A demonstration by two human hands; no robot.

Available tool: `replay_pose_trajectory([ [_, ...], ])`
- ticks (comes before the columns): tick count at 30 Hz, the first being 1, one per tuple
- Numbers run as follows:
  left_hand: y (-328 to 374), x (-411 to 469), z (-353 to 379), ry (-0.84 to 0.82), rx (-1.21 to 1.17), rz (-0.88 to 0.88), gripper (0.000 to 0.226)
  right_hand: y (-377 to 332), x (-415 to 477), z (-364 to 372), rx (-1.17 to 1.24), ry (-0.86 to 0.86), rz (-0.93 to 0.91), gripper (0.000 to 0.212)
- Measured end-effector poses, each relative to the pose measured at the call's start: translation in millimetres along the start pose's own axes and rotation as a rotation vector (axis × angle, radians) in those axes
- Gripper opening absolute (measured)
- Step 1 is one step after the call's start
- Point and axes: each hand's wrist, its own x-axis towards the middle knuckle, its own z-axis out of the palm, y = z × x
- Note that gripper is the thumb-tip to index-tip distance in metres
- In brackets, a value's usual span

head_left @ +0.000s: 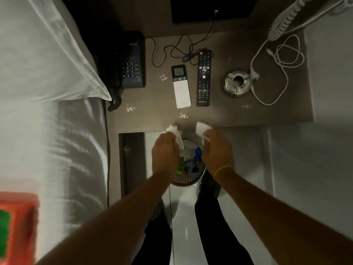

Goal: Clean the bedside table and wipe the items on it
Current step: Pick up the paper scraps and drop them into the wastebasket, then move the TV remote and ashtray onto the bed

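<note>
Both hands pinch soft white tissue: left hand (165, 150) grip closed on one tissue (174, 133), right hand (216, 150) on another (201, 129), at desk (277, 115) 6 o'clock edge above bin (188, 181). Tissue looks light, limp, tearable; bunch it. Crumbs (183, 115) at 12 o'clock.

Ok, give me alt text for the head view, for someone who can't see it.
Seen from above, the left hand and right hand each hold a white tissue over a waste bin in front of a brown bedside table. On the crumb-speckled table are a black telephone, a white remote, a black remote, an ashtray and a white cable.
</note>
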Motion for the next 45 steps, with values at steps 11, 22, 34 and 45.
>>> replay_pose_trajectory([
  [11, -90.1, -25.7, 115.7, -0.320, 0.183, -0.090, 0.034, 41.3, -38.9, 141.8, -0.169, -0.417, 0.114, 0.030],
  [22, -126.8, 2.7, 160.4, -0.444, 0.490, 0.116, 0.061, 79.0, -27.9, 189.5, -0.311, -0.507, -0.058, 0.060],
  [34, -16.4, 9.2, 18.8, -0.178, 0.081, 0.133, 0.027, 17.3, -8.6, 16.7, -0.001, -0.150, 0.002, 0.040],
  [45, 107.8, 131.0, 3.1, -0.035, 0.120, 0.298, 0.028, 28.1, 145.9, -56.0, -0.010, 0.174, 0.157, 0.063],
])
